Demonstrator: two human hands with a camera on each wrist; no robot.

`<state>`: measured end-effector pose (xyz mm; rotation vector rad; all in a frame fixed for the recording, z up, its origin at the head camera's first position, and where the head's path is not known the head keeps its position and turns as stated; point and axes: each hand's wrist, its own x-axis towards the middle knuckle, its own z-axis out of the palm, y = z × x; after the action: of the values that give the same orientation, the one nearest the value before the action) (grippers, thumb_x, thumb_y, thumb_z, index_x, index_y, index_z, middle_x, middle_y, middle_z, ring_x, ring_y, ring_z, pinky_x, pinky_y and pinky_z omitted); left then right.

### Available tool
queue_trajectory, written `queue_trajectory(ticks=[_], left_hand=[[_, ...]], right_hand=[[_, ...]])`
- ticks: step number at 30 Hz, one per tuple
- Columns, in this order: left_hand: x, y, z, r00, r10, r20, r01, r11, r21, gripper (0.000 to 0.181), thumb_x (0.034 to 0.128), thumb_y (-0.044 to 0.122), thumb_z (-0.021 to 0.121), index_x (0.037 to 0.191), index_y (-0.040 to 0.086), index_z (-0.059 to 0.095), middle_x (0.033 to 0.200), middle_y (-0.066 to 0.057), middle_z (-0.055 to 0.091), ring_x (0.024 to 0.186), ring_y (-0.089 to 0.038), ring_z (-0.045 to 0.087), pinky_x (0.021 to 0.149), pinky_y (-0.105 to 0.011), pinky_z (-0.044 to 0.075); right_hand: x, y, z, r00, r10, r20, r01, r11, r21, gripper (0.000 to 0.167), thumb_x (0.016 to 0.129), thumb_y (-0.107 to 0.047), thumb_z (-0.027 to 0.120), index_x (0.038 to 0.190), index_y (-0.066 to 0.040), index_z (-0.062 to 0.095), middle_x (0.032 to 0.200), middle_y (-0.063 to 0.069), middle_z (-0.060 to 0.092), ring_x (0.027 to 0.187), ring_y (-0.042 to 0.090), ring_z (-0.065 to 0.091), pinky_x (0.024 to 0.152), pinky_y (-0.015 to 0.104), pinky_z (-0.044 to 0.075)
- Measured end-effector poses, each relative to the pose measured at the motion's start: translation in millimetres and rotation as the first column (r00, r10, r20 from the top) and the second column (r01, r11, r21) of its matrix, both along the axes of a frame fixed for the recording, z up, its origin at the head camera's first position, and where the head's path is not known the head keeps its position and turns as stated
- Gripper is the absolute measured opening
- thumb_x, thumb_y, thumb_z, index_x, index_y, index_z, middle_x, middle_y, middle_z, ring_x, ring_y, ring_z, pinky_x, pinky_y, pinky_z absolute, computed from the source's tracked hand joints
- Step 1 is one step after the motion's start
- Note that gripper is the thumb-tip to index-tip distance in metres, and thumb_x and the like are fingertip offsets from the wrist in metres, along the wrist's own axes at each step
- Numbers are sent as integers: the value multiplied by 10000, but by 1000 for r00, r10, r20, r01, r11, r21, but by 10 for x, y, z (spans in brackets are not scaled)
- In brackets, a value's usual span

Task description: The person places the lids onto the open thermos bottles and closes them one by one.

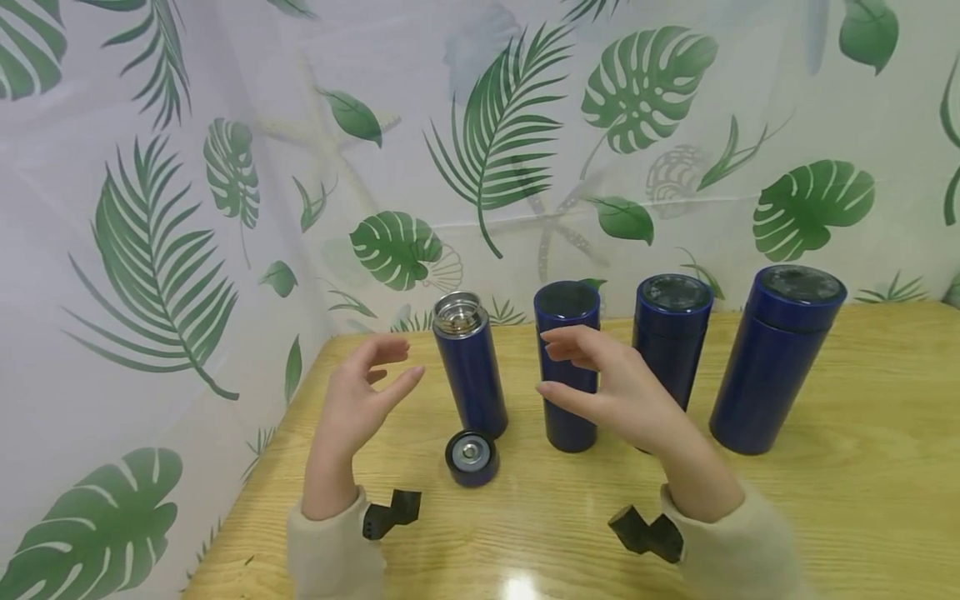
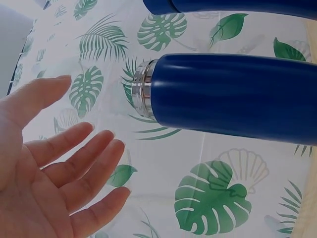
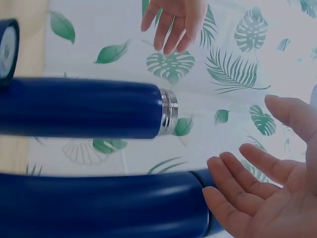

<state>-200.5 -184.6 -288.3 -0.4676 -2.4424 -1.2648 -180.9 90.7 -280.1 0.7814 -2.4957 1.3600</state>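
A dark blue thermos flask [image 1: 474, 379] stands uncapped on the table, its bare steel neck showing in both wrist views. Just in front of its base lies its lid [image 1: 471, 458], inner side facing up. My left hand [image 1: 363, 396] hovers to the left of this flask, fingers loosely bent, touching nothing. To the right, a capped blue flask [image 1: 570, 429] stands partly behind my right hand [image 1: 611, 387], which hangs in the air with thumb and fingers apart. The right wrist view shows the right palm [image 3: 267, 188] with nothing in it.
Two more capped blue flasks [image 1: 675, 350] [image 1: 776, 367] stand farther right on the wooden table [image 1: 862, 475]. A white cloth [image 1: 300, 167] printed with green leaves hangs behind and along the left side. Dark devices sit on both wrists.
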Motion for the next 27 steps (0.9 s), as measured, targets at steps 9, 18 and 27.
queue_trajectory(ticks=[9,18,27], left_hand=[[-17,-36,-11,1000,-10,16,10,1000,7,340,801,187,668,1090,41,564,1072,-88,581,992,-198,536,845,-441,413],[9,-63,12,1000,3,9,-4,1000,26,324,807,174,660,1087,42,562,1064,-82,584,992,-198,534,850,-428,410],[-3,-10,3,1000,-14,10,14,1000,28,331,805,178,663,1083,28,563,1062,-92,586,990,-206,539,843,-439,415]], right_hand=[[-140,-269,-39,1000,23,-9,-23,998,-61,422,809,-149,654,1179,-11,501,1101,114,546,1031,238,502,897,384,389],[-239,-493,-206,997,73,-19,-73,997,-6,425,795,-175,672,1146,14,526,1099,123,556,1019,248,517,878,391,402],[-332,-635,-434,994,73,83,-80,993,89,438,790,-183,674,1144,26,526,1114,144,544,1024,260,507,873,403,396]])
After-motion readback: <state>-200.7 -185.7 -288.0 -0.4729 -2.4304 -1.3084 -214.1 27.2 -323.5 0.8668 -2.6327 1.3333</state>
